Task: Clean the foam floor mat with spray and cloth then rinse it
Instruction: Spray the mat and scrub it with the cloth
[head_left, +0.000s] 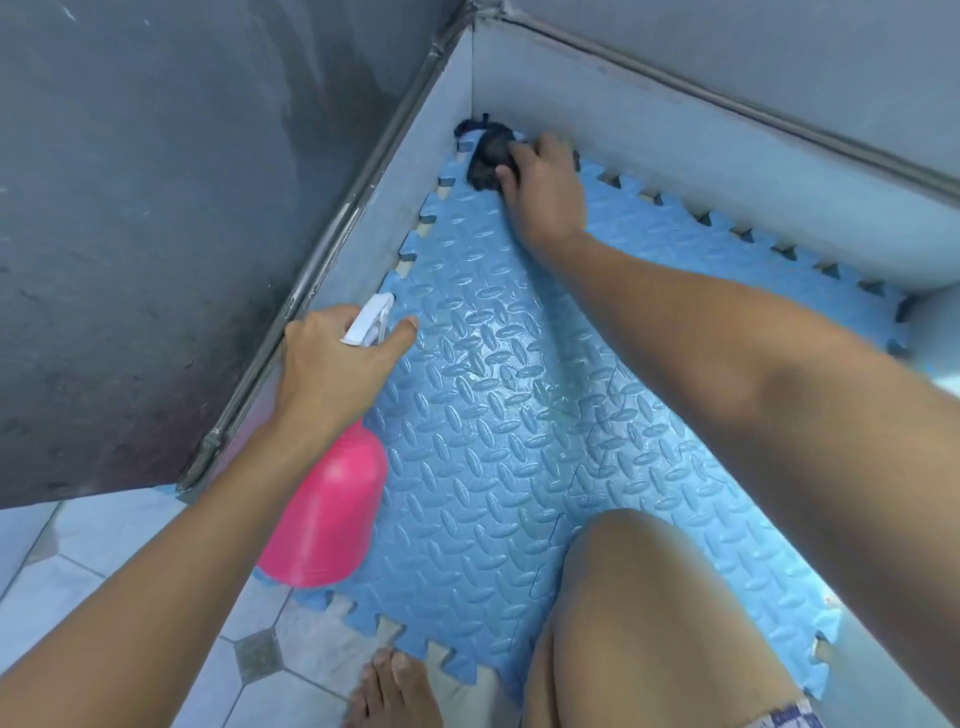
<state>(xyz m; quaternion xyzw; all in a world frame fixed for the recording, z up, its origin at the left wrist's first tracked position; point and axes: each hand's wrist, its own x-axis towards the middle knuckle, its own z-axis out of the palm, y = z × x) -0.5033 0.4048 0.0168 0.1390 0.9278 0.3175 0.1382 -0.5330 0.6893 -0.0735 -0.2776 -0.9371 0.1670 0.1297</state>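
A blue foam floor mat with a raised diamond pattern and jigsaw edges lies in a corner between two walls. Its middle looks wet and shiny. My left hand grips the neck of a pink spray bottle with a white trigger head, held over the mat's left edge and pointing toward the far corner. My right hand presses a dark cloth onto the mat at the far corner, fingers curled over it. Part of the cloth is hidden under that hand.
Grey walls with a pale skirting ledge close the mat in on the left and the far side. White floor tiles with dark diamond insets lie at the near left. My knee is over the mat and my foot is on the tiles.
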